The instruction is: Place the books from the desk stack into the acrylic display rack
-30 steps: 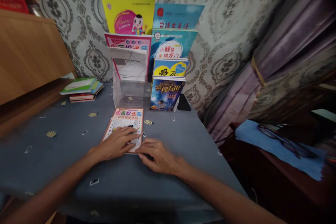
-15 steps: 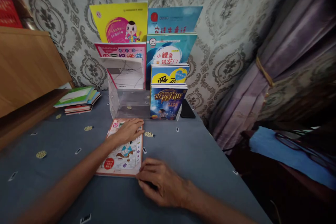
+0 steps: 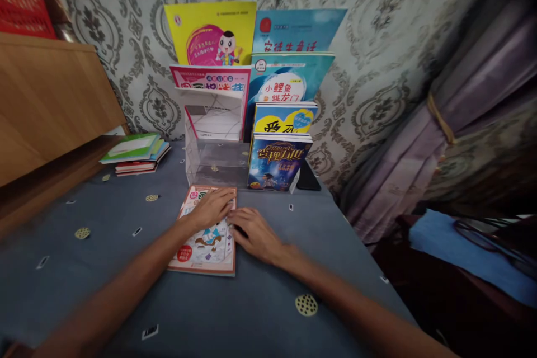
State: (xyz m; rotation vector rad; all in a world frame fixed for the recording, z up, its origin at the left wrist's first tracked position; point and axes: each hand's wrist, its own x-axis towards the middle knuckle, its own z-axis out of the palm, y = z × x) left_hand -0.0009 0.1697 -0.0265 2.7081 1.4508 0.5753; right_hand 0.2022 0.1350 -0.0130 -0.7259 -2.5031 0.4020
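The left hand, fingers slightly spread, partly hides the booklet. The right hand curls at its edge; pinch unverifiable.

We are holding both bare forearms angled inward, the left forearm slanting from the lower left and the right forearm from the lower right. Our left hand is lying palm down, its fingers pointing forward and rightward. Our right hand is resting just beside it, slightly nearer us, fingers bending and pointing leftward.
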